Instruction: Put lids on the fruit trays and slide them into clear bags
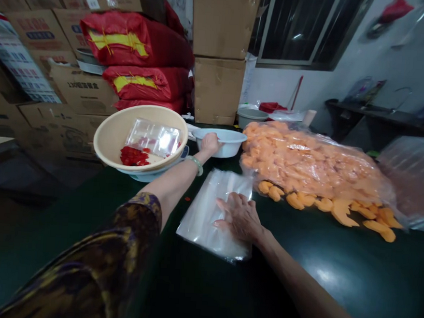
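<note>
- While the right hand (240, 218) lies open and palm-down on a stack of clear plastic bags (204, 211), its fingers spread, nothing is gripped; the stack sits near the table's middle, at 12 o'clock from the person.
- The left hand (209, 145) is at the near rim of a white bowl (227, 141), at 12 o'clock beyond the stack; the fingers are out of sight behind the rim, so whether it is gripping I cannot tell.
- A jade bangle (196, 165) circles the left wrist.
- The stack could skate on the glossy dark green table (353, 270) if pressed sideways, and its thin top layers might slip apart.
- A pull on the bowl's rim from one side could tip it, spilling anything inside; its inside is hardly visible.
- At 11 o'clock, a cream basin (102, 144) sits tilted on a blue basin (141, 177), holding a clear plastic tray (152, 138) and red pieces (134, 156). That slant could let them slide, and a bump from the left forearm could unseat the basin.
- At 2 o'clock, loose orange pieces (342, 211) lie just past the stack, below a bulging bag of orange pieces (306, 161). More could spill if that bag shifts.
</note>
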The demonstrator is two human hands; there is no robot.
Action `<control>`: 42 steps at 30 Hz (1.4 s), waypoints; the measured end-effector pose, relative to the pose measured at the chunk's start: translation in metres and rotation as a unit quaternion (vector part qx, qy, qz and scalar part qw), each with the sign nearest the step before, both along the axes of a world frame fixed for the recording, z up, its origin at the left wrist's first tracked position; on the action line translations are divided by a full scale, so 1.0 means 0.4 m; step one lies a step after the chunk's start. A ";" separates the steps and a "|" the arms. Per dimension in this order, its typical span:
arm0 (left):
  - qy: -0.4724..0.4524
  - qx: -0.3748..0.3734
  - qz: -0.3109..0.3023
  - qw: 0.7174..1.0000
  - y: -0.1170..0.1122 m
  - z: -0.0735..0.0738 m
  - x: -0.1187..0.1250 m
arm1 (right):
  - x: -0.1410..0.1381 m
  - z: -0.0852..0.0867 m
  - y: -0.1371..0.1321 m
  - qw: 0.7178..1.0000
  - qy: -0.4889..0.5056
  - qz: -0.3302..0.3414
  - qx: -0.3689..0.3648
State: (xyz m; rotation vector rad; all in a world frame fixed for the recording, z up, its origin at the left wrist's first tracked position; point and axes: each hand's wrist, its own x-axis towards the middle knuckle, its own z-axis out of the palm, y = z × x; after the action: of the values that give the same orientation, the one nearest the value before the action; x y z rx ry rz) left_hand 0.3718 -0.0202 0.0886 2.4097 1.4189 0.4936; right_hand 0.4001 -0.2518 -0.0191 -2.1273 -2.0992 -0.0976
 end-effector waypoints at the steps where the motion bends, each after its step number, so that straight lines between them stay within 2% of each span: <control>1: 0.003 0.009 0.005 1.000 -0.008 0.026 0.001 | -0.001 0.003 0.000 1.000 0.000 0.000 -0.001; 3: 0.012 0.029 0.007 0.999 -0.039 0.061 -0.002 | -0.004 0.009 -0.001 1.000 0.000 -0.001 -0.003; 5: 0.021 0.040 -0.006 0.999 -0.091 0.060 -0.020 | -0.006 0.015 -0.002 1.000 0.000 -0.007 -0.006; 7: 0.032 0.046 -0.022 0.998 -0.152 0.021 -0.054 | -0.006 0.017 -0.003 1.000 0.007 -0.011 -0.013; 10: 0.049 0.041 -0.037 0.997 -0.230 -0.061 -0.112 | -0.006 0.012 -0.004 0.999 0.046 -0.009 -0.020; 12: 0.050 0.038 -0.059 0.996 -0.258 -0.089 -0.143 | -0.005 0.010 -0.003 0.997 0.070 -0.009 -0.016; 14: 0.041 0.044 -0.094 0.994 -0.273 -0.081 -0.164 | -0.003 0.016 -0.003 0.996 0.085 -0.010 -0.008; 16: 0.025 0.061 -0.124 0.990 -0.284 -0.050 -0.179 | 0.004 0.039 -0.004 0.993 0.112 -0.016 0.009; 19: -0.044 0.103 -0.151 0.982 -0.321 -0.003 -0.198 | 0.013 0.110 -0.026 0.981 0.176 -0.037 0.079; 20: -0.112 0.082 -0.169 0.976 -0.343 0.007 -0.207 | 0.009 0.140 -0.044 0.975 0.192 -0.043 0.105; 21: -0.172 0.020 -0.194 0.965 -0.372 0.016 -0.219 | 0.000 0.170 -0.067 0.965 0.226 -0.039 0.130; 22: -0.225 -0.073 -0.228 0.944 -0.407 0.023 -0.234 | -0.014 0.198 -0.096 0.944 0.291 -0.019 0.155; 23: -0.266 -0.180 -0.263 0.909 -0.448 0.030 -0.251 | -0.032 0.222 -0.129 0.906 0.385 0.017 0.175; 24: -0.289 -0.285 -0.293 0.866 -0.491 0.037 -0.269 | -0.052 0.241 -0.165 0.845 0.496 0.062 0.189; 25: -0.306 -0.362 -0.311 0.824 -0.537 0.045 -0.287 | -0.074 0.255 -0.202 0.763 0.607 0.109 0.195; 26: -0.319 -0.410 -0.316 0.794 -0.581 0.054 -0.303 | -0.096 0.263 -0.239 0.674 0.698 0.147 0.193; 27: -0.328 -0.435 -0.312 0.778 -0.622 0.061 -0.318 | -0.117 0.266 -0.274 0.600 0.760 0.170 0.187; 28: -0.335 -0.443 -0.299 0.776 -0.659 0.067 -0.330 | -0.137 0.265 -0.306 0.556 0.792 0.179 0.179; 29: -0.335 -0.445 -0.287 0.779 -0.691 0.071 -0.340 | -0.154 0.260 -0.334 0.530 0.809 0.181 0.175; 31: -0.334 -0.449 -0.270 0.784 -0.738 0.068 -0.354 | -0.182 0.245 -0.383 0.501 0.826 0.185 0.180; 33: -0.333 -0.471 -0.257 0.775 -0.765 0.052 -0.368 | -0.202 0.228 -0.428 0.474 0.841 0.179 0.186; 37: -0.337 -0.517 -0.222 0.755 -0.789 0.006 -0.427 | -0.228 0.191 -0.526 0.413 0.882 0.109 0.201; 39: -0.325 -0.510 -0.219 0.765 -0.801 -0.014 -0.472 | -0.241 0.170 -0.572 0.408 0.888 0.061 0.204; 42: -0.298 -0.458 -0.211 0.810 -0.824 -0.039 -0.538 | -0.271 0.139 -0.610 0.446 0.875 0.014 0.189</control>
State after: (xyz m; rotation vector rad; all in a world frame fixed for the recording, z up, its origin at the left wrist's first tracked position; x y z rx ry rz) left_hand 0.1566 -0.3499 0.0732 1.4847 0.5763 0.2928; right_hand 0.2916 -0.4960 0.0363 -0.6937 -0.5394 1.0259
